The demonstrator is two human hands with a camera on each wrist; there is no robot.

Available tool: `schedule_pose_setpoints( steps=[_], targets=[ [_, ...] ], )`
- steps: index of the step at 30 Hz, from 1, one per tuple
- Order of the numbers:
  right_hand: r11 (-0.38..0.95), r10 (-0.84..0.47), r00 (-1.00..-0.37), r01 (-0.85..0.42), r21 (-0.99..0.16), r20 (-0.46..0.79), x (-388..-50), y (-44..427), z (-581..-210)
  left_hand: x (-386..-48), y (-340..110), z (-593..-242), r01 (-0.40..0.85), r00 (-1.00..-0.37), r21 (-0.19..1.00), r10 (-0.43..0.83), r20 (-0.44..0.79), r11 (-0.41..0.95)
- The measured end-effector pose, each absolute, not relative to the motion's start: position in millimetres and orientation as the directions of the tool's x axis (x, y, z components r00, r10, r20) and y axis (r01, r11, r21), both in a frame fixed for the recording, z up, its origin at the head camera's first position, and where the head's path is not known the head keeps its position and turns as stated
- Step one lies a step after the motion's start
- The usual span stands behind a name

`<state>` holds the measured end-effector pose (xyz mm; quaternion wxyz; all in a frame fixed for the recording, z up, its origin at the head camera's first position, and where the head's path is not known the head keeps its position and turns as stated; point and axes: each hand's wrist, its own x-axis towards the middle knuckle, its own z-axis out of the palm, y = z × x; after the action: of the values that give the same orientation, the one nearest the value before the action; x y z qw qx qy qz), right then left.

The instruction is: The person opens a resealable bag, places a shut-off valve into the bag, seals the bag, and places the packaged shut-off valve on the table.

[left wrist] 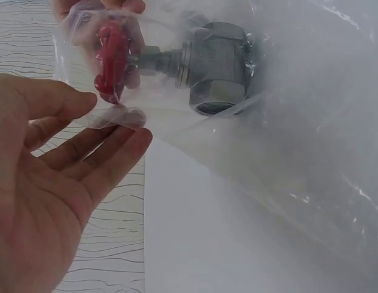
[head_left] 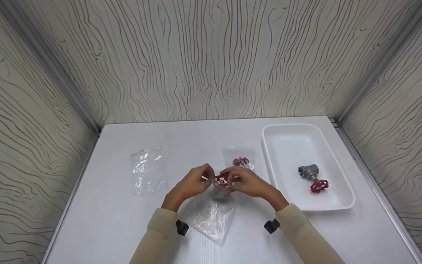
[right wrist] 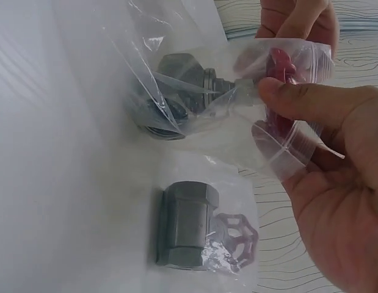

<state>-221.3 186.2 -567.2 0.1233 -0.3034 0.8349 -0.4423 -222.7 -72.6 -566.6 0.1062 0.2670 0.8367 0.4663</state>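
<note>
A grey metal valve with a red handwheel (left wrist: 113, 60) sits inside a clear zip bag (head_left: 214, 222), its wheel at the bag's mouth. My right hand (head_left: 249, 182) grips the wheel end, thumb on the near side and fingers seen through the plastic in the right wrist view. With thumb and fingertips, my left hand (head_left: 192, 182) pinches the bag's edge beside the wheel. The metal body (left wrist: 218, 67) lies deeper in the bag. Just beyond the right hand, a second bagged valve (right wrist: 189, 224) rests on the table.
On the right stands a white tray (head_left: 288, 137) holding an unbagged valve (head_left: 309, 171) with a red wheel. Another clear bag (head_left: 148, 172) lies flat on the left of the white table (head_left: 115, 223). Patterned panels (head_left: 211, 62) enclose the back and sides.
</note>
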Motion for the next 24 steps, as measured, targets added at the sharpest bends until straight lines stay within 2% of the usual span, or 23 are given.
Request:
schedule_pose_setpoints(
  steps=[4, 9, 24],
  targets=[
    [0.427, -0.638, -0.768, -0.411, -0.805, 0.054, -221.1, 189.9, -563.5, -220.7, -76.4, -568.5, 0.352, -0.839, 0.839, 0.537, 0.086, 0.416],
    [0.428, -0.640, -0.761, -0.469, -0.772, 0.108, -220.2, 193.8, -559.2, -219.2, -81.5, -570.9, 0.355, -0.850, 0.855, 0.512, 0.126, 0.379],
    [0.434, -0.565, -0.803, -0.482, -0.761, 0.187, -221.7, 199.5, -551.2, -215.3, -98.3, -567.2, 0.337, -0.870, 0.861, 0.476, 0.130, 0.381]
  ],
)
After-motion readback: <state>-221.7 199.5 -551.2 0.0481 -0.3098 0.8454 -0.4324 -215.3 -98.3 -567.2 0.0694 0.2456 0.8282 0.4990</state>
